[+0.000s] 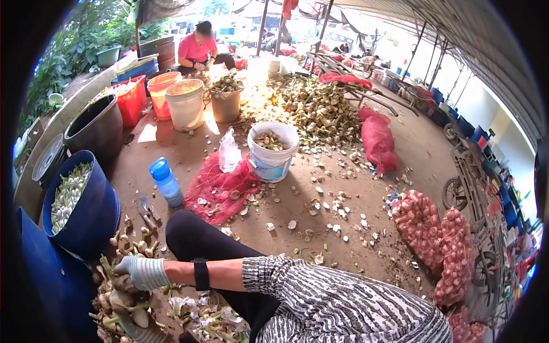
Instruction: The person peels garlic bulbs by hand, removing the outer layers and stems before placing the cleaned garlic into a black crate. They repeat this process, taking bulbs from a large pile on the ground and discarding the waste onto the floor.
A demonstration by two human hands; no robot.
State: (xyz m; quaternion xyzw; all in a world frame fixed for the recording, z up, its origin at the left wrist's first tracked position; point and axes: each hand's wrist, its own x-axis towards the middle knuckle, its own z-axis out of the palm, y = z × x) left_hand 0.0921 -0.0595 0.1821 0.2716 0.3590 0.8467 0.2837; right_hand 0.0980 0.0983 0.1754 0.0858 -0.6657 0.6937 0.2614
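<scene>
At the lower left, my right hand [143, 273] in a pale knit glove has its fingers closed round garlic with a thick green stem [107, 267]. Just below it, my left hand [140, 330], also gloved and partly cut off by the frame edge, is closed on a pale garlic bulb [139, 316]. A pile of stemmed garlic [106, 303] lies under and around both hands. Loose peelings [209, 314] are heaped to the right. Close by, a blue tub [94, 220] holds peeled white garlic [70, 197].
A blue bottle [166, 183], a red mesh sheet [214, 191] and a white bucket [273, 151] stand or lie ahead. Beyond is a large garlic heap [309, 106]. A person [197, 48] in pink sits behind buckets. Filled net sacks [454, 257] lie at right.
</scene>
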